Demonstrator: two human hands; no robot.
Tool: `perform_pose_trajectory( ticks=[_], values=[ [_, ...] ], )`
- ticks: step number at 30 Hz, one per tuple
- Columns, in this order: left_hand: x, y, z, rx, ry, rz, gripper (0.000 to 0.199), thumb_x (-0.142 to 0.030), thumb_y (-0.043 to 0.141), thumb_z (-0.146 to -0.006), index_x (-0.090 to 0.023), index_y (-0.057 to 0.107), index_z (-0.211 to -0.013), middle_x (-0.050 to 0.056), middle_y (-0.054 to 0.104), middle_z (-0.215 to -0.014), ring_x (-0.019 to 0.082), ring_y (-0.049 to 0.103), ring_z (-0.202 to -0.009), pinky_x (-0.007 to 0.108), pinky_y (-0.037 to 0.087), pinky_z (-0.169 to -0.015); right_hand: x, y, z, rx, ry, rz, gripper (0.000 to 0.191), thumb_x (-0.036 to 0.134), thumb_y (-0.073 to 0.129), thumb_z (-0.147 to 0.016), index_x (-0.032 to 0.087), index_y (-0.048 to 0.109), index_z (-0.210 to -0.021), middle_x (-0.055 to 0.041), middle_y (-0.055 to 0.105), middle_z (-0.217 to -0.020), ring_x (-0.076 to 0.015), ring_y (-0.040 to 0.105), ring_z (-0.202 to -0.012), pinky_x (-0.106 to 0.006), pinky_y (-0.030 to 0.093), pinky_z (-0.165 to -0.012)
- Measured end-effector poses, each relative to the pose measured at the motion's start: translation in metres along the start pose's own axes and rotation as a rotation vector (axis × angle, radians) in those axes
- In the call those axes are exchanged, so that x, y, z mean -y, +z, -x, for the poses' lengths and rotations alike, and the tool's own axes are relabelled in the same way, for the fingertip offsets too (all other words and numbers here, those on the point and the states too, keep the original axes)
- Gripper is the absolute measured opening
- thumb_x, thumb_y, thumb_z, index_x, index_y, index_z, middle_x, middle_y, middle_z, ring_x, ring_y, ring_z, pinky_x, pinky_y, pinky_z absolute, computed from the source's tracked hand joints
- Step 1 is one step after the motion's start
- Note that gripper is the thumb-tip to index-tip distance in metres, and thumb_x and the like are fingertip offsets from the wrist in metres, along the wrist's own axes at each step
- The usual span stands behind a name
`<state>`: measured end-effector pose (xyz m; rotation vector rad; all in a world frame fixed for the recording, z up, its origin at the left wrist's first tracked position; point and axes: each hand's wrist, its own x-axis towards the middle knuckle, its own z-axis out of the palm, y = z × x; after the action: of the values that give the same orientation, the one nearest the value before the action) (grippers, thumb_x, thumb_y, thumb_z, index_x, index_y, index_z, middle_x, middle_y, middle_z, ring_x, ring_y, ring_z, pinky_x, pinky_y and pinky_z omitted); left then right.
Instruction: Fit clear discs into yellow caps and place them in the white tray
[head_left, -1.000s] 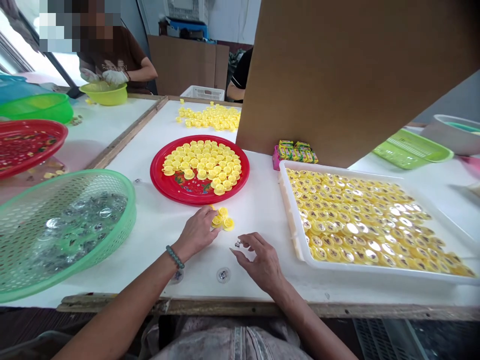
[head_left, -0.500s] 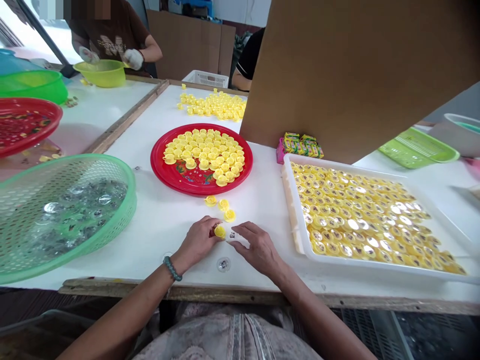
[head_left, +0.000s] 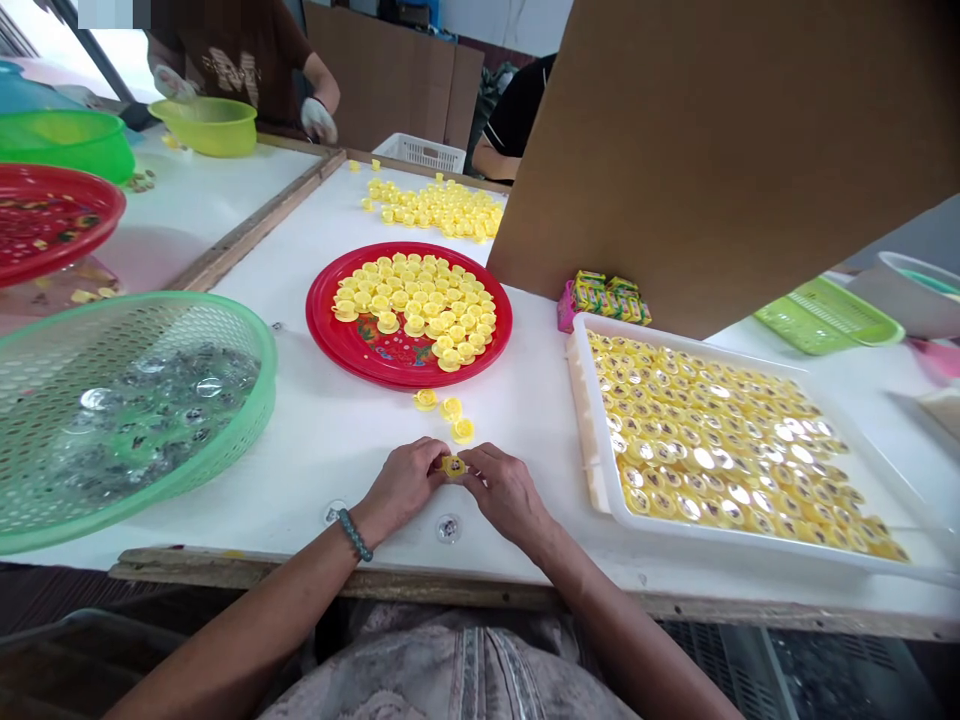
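Note:
My left hand pinches a small yellow cup-shaped piece just above the white table. From the other side, the fingers of my right hand are closed on a clear printed disc, which lies over the top of that piece; a small dark print shows through it. One loose clear disc rests on the table between my forearms, and a second disc is partly hidden by my left wrist. Beyond my fingers lie a few loose yellow pieces.
A red tray of yellow pieces stands ahead. On the right is a white tray filled with disc-topped pieces, on the left a green basket of clear discs. A tall cardboard sheet rises behind. A gloved co-worker works across.
My right hand has moved left to meet my left hand, bringing the clear disc onto the yellow piece. The co-worker's gloved hand has moved away from the yellow bowl. The view has shifted slightly.

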<state>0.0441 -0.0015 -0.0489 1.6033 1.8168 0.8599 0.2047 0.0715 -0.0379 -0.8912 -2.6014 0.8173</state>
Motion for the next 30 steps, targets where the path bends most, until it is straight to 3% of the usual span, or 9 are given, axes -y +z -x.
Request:
perform_pose_trajectory(
  ticks=[8, 14, 16, 20, 25, 30],
  values=[
    [0.0, 0.002, -0.003, 0.021, -0.064, 0.053, 0.01, -0.023, 0.058, -0.075, -0.02, 0.064, -0.082, 0.002, 0.065, -0.07, 0.017, 0.057, -0.064, 0.027, 0.041, -0.061, -0.002, 0.001, -0.004, -0.031, 0.025, -0.004, 0.019, 0.007, 0.058, -0.077, 0.019, 0.065, -0.09, -0.0029, 0.062, -0.083, -0.0135, 0.058, -0.07, -0.023, 0.042, -0.062],
    [-0.001, -0.006, -0.005, 0.202, -0.358, 0.67, 0.027, -0.029, 0.065, -0.07, -0.015, 0.065, -0.092, 0.006, 0.069, -0.079, 0.017, 0.063, -0.07, 0.029, 0.05, -0.067, -0.001, 0.0, -0.008, -0.013, 0.044, -0.005, 0.017, 0.006, 0.062, -0.075, 0.019, 0.065, -0.084, -0.0019, 0.061, -0.08, -0.0128, 0.057, -0.068, -0.022, 0.041, -0.06],
    [-0.001, -0.004, -0.006, 0.184, -0.43, 0.773, 0.03, -0.034, 0.069, -0.067, -0.013, 0.064, -0.087, 0.005, 0.068, -0.073, 0.016, 0.063, -0.066, 0.03, 0.051, -0.066, -0.001, -0.002, -0.009, -0.007, 0.046, -0.017, 0.015, 0.005, 0.062, -0.074, 0.018, 0.065, -0.082, -0.0014, 0.061, -0.077, -0.0121, 0.057, -0.066, -0.021, 0.041, -0.059],
    [-0.002, 0.005, -0.009, 0.093, -0.494, 0.83, 0.036, -0.039, 0.078, -0.057, -0.014, 0.059, -0.074, 0.002, 0.064, -0.06, 0.014, 0.06, -0.055, 0.028, 0.052, -0.057, 0.0, -0.004, -0.011, 0.021, 0.047, -0.029, 0.013, 0.006, 0.063, -0.075, 0.018, 0.065, -0.077, -0.0006, 0.06, -0.075, -0.011, 0.056, -0.064, -0.02, 0.039, -0.058],
    [-0.005, 0.003, -0.015, 0.095, -0.573, 0.825, 0.038, -0.038, 0.082, -0.05, -0.013, 0.058, -0.067, 0.001, 0.061, -0.056, 0.014, 0.059, -0.051, 0.029, 0.052, -0.054, -0.001, -0.003, -0.017, 0.058, 0.016, 0.014, 0.011, 0.006, 0.064, -0.074, 0.017, 0.064, -0.073, -0.0005, 0.06, -0.072, -0.0119, 0.056, -0.066, -0.02, 0.038, -0.059],
    [-0.017, -0.003, -0.013, 0.119, -0.58, 0.753, 0.033, -0.036, 0.08, -0.05, -0.013, 0.062, -0.066, 0.0, 0.063, -0.058, 0.014, 0.06, -0.055, 0.026, 0.051, -0.057, 0.003, -0.001, -0.007, 0.097, -0.104, 0.082, 0.015, 0.005, 0.056, -0.078, 0.019, 0.063, -0.081, -0.002, 0.063, -0.079, -0.0138, 0.059, -0.079, -0.02, 0.042, -0.067]
  ],
)
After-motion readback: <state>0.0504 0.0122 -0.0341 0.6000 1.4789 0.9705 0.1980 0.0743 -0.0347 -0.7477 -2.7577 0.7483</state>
